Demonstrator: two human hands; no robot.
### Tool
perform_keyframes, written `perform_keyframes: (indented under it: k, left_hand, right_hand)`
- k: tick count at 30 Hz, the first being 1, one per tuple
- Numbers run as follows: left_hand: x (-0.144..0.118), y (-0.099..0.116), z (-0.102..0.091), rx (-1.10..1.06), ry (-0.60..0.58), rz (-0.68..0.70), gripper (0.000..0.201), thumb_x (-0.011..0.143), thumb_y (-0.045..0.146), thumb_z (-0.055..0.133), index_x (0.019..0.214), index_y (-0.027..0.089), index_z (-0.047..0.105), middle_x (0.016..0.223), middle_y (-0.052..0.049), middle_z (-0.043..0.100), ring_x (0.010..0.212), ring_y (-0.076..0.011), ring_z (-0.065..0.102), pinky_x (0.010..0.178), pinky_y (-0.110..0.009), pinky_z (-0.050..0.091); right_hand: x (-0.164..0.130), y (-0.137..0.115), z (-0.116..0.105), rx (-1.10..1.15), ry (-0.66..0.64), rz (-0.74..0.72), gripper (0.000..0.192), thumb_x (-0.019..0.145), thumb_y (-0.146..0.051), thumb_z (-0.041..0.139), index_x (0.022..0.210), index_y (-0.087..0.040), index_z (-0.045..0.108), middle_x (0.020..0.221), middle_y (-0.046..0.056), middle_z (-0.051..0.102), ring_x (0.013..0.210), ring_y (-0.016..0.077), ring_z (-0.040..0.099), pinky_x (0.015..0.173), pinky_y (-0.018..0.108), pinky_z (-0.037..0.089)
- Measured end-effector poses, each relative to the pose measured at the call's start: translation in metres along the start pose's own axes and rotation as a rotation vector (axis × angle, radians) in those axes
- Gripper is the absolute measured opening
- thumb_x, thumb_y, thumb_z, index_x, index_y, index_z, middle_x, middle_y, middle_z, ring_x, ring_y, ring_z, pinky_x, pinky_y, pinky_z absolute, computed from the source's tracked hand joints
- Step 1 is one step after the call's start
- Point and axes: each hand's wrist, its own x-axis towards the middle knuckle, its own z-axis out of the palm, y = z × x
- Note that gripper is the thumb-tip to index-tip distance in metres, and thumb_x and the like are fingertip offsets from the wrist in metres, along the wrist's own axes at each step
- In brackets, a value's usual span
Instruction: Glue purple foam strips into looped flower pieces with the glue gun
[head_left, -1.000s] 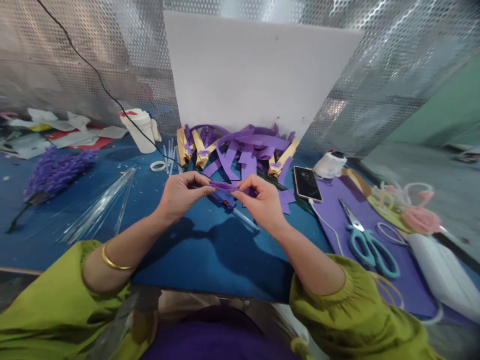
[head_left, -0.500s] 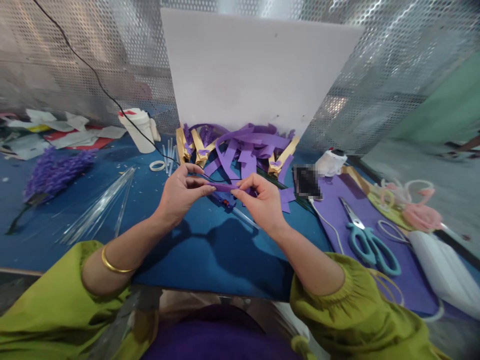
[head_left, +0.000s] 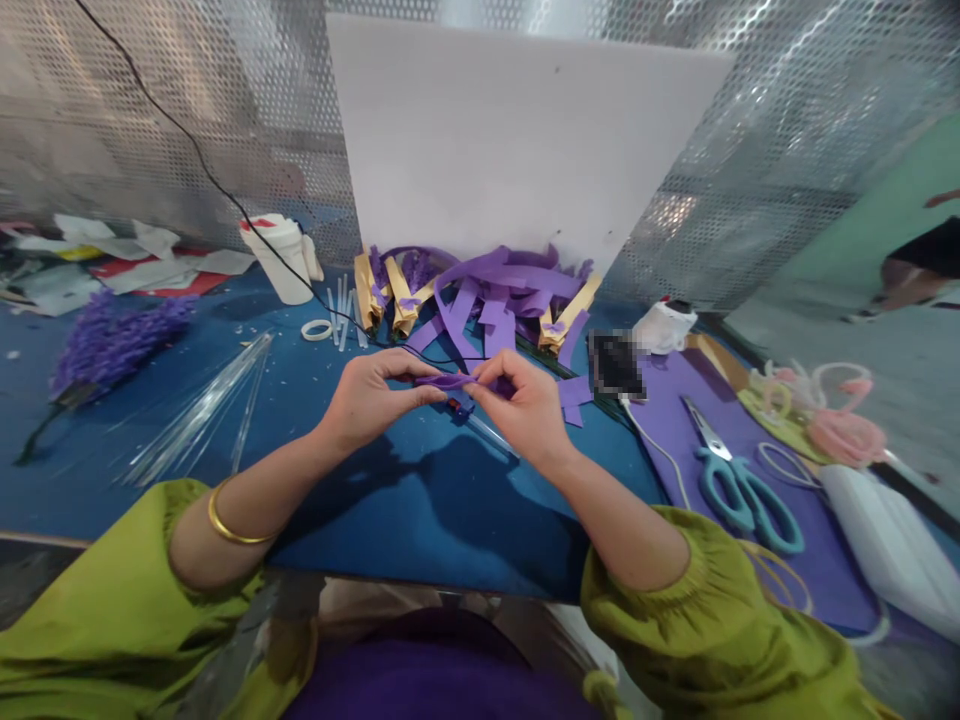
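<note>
The strip (head_left: 444,381) looks like thin matt purple paper, as do the cut strips (head_left: 499,290) heaped at the table's far edge. The table (head_left: 390,500) wears a matt blue cloth-like cover. The scissors (head_left: 739,480) near the right edge have shiny metal blades and smooth teal plastic handles. The back wall (head_left: 150,120) is glossy perforated metal.

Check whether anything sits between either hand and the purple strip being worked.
Nothing visible does. The left hand and right hand both pinch the purple strip directly, one at each end, above the blue mat. The glue gun lies beneath, not between.
</note>
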Motion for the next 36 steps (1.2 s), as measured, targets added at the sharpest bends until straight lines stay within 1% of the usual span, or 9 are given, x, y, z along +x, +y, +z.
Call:
perform_keyframes:
  k: [4,8,12,14,17,22,26,31,36]
  left_hand:
    - [-0.0011,-0.0055,-0.0011,0.113,0.072,0.096,0.007,0.075,0.029,0.079,0.073,0.022,0.078,0.077,-0.003,0.074,0.074,-0.0182,0.068,0.072,-0.031,0.052]
    - [-0.0015,-0.0058,-0.0020,0.153,0.050,0.149,0.007,0.076,0.030,0.079,0.078,0.023,0.080,0.080,-0.003,0.075,0.076,-0.0176,0.069,0.073,-0.029,0.052]
    - [-0.0023,-0.0028,-0.0015,0.188,0.034,0.191,0.019,0.070,0.030,0.085,0.087,0.023,0.080,0.086,-0.004,0.076,0.080,-0.0183,0.069,0.077,-0.029,0.052]
    - [-0.0028,-0.0022,-0.0013,0.196,0.029,0.205,0.010,0.075,0.028,0.081,0.084,0.022,0.080,0.083,-0.003,0.075,0.079,-0.0176,0.069,0.076,-0.029,0.052]
    - [-0.0033,-0.0015,-0.0009,0.195,0.017,0.186,0.006,0.080,0.026,0.075,0.077,0.023,0.079,0.079,-0.003,0.075,0.077,-0.0173,0.068,0.074,-0.028,0.052]
    - [-0.0031,0.0010,0.0000,0.158,-0.018,0.123,0.013,0.073,0.033,0.081,0.082,0.024,0.080,0.084,-0.004,0.076,0.080,-0.0193,0.068,0.077,-0.030,0.053]
    - [-0.0032,0.0020,0.0003,0.144,-0.013,0.119,0.009,0.079,0.028,0.075,0.074,0.022,0.079,0.078,-0.004,0.074,0.077,-0.0181,0.068,0.074,-0.029,0.053]
    - [-0.0028,0.0003,0.0011,0.115,-0.055,0.120,0.010,0.076,0.028,0.079,0.084,0.022,0.080,0.086,-0.004,0.076,0.081,-0.0179,0.069,0.077,-0.028,0.052]
    - [-0.0028,-0.0010,-0.0001,0.126,-0.035,0.122,0.009,0.080,0.028,0.073,0.078,0.022,0.079,0.081,-0.004,0.075,0.078,-0.0177,0.069,0.074,-0.028,0.052]
  right_hand:
    - [-0.0004,-0.0013,0.0009,0.009,-0.011,-0.001,0.020,0.078,-0.021,0.071,0.068,-0.020,0.054,0.075,-0.002,0.066,0.064,0.0115,0.054,0.060,0.026,0.040]
    - [0.0000,-0.0020,0.0004,0.005,-0.019,0.004,0.021,0.079,-0.021,0.071,0.067,-0.020,0.053,0.074,-0.002,0.066,0.062,0.0109,0.052,0.058,0.026,0.039]
    - [-0.0006,-0.0015,0.0002,0.002,-0.047,0.008,0.022,0.080,-0.024,0.071,0.068,-0.021,0.053,0.077,-0.001,0.067,0.065,0.0122,0.055,0.060,0.027,0.040]
    - [-0.0014,-0.0007,0.0009,-0.001,-0.067,0.002,0.022,0.081,-0.025,0.070,0.069,-0.021,0.053,0.078,0.000,0.068,0.071,0.0141,0.058,0.064,0.028,0.042]
    - [-0.0026,0.0003,0.0017,-0.006,-0.084,-0.009,0.021,0.082,-0.026,0.070,0.070,-0.022,0.053,0.078,0.001,0.068,0.075,0.0161,0.060,0.068,0.030,0.044]
    - [-0.0034,0.0002,0.0018,-0.025,-0.103,-0.021,0.019,0.083,-0.026,0.068,0.071,-0.023,0.054,0.079,0.001,0.069,0.078,0.0177,0.062,0.071,0.033,0.047]
    - [-0.0046,0.0011,0.0032,-0.031,-0.118,-0.073,0.018,0.083,-0.025,0.068,0.071,-0.023,0.055,0.081,0.002,0.069,0.081,0.0182,0.063,0.074,0.033,0.048]
    - [-0.0060,0.0019,0.0053,-0.022,-0.112,-0.084,0.016,0.083,-0.022,0.067,0.072,-0.023,0.055,0.084,0.002,0.070,0.084,0.0185,0.064,0.078,0.034,0.048]
    - [-0.0041,-0.0004,0.0036,-0.032,-0.134,-0.087,0.014,0.082,-0.025,0.071,0.077,-0.022,0.057,0.087,0.003,0.070,0.086,0.0189,0.064,0.079,0.034,0.047]
